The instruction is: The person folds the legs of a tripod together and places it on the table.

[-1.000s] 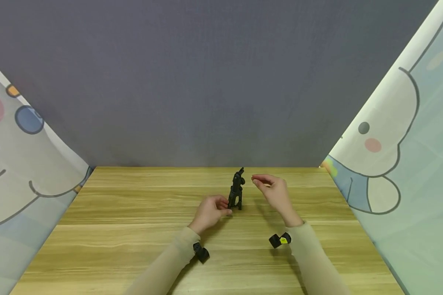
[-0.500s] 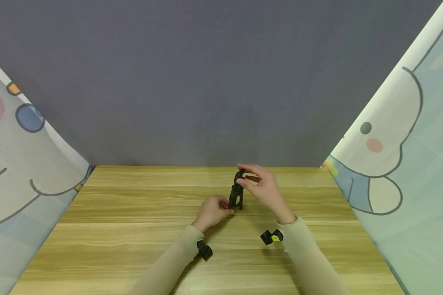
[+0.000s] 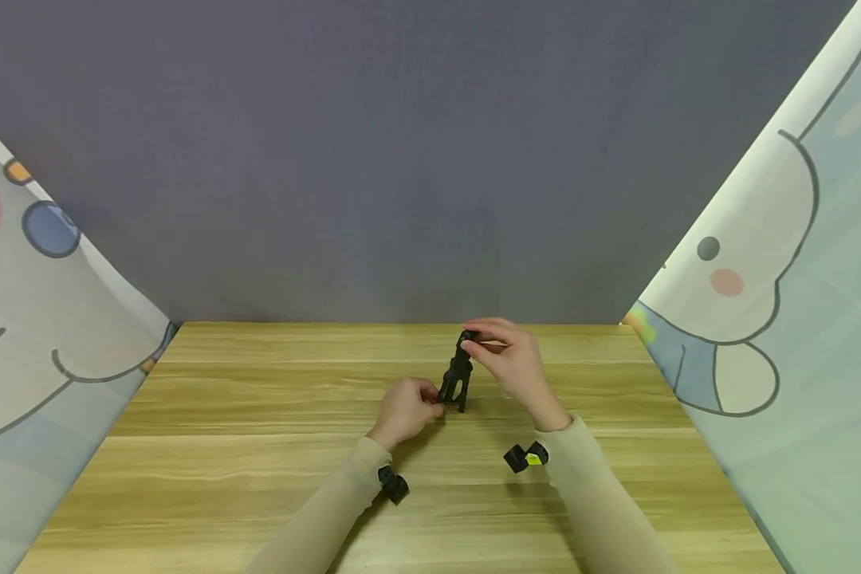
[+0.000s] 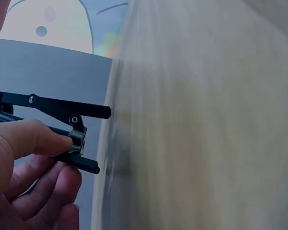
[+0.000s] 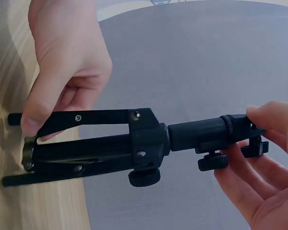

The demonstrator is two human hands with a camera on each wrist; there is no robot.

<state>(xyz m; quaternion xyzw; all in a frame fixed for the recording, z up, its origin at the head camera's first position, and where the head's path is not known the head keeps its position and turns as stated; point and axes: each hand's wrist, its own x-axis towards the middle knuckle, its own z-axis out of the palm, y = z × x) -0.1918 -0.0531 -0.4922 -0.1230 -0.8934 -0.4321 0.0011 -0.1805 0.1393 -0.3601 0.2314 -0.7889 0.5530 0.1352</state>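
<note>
A small black tripod (image 3: 456,371) stands tilted over the wooden table, its legs partly folded in. My left hand (image 3: 405,410) grips it low down, the thumb pressed near the metal bracket (image 4: 77,140) between the legs in the left wrist view. At the upper end, my right hand (image 3: 515,363) pinches the head between thumb and fingers. Two round knobs, a lower knob (image 5: 144,177) and an upper knob (image 5: 213,161), stick out from the tripod's side in the right wrist view. Part of the head is hidden behind my right fingers.
The wooden table (image 3: 258,478) reaches back to a dark grey panel (image 3: 402,159). Cartoon-printed cloths hang on the left side (image 3: 57,335) and the right side (image 3: 825,319). A small black camera sits on each wrist.
My right hand has come left from beside the tripod and taken hold of its head. The tripod's foot has shifted slightly left, while my left hand keeps its grip low down.
</note>
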